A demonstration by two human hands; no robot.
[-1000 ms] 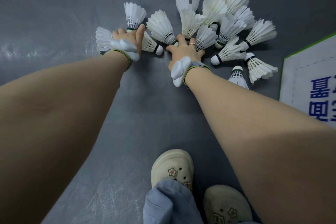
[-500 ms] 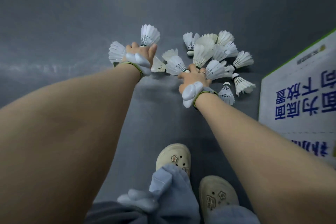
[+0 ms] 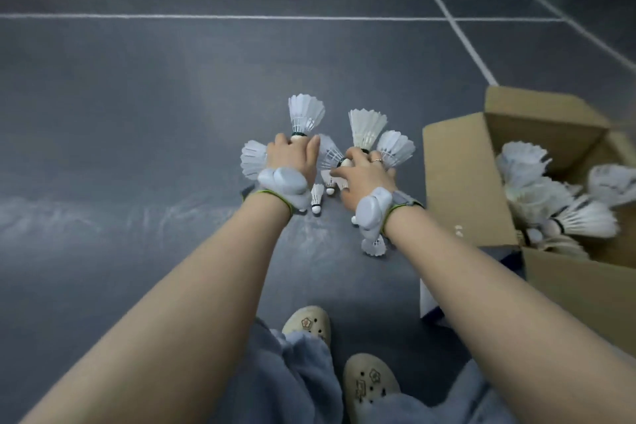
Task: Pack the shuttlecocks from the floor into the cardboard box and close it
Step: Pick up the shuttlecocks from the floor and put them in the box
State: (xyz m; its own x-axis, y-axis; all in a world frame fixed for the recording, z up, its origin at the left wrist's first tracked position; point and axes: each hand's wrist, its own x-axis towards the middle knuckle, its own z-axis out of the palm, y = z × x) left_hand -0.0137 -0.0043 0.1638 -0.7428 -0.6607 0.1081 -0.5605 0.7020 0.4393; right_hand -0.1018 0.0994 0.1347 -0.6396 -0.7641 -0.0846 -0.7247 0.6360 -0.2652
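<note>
Over the grey court floor [image 3: 137,148], both arms are stretched out and each hand has a fistful of white feather shuttlecocks. Left hand [image 3: 290,157] is curled round a couple of them: one shuttlecock [image 3: 305,113] sticks straight up out of the fist, feathers on top, and another [image 3: 254,158] fans out sideways to the left. Right hand [image 3: 364,175] is gripping a bunch too, with one tall shuttlecock [image 3: 366,127] pointing up, a second [image 3: 395,147] just beside it on the right, and a third [image 3: 329,153] poking out toward the left hand. How many are in there exactly I honestly can't tell. Both wrists have a white device strapped on with a green-edged band, the left one [image 3: 285,184] and the right one [image 3: 373,213]. Lower down, a few loose shuttlecocks show between and under the hands, like the small one [image 3: 317,198] cork-down between the wrists and one [image 3: 374,244] peeking out below the right wrist. Cardboard box [image 3: 461,182] sits just to the right of the right arm, flaps open, already with a pile of shuttlecocks [image 3: 550,203] lying inside. Beige clogs [image 3: 308,323] and baggy blue trousers show at the bottom.
</note>
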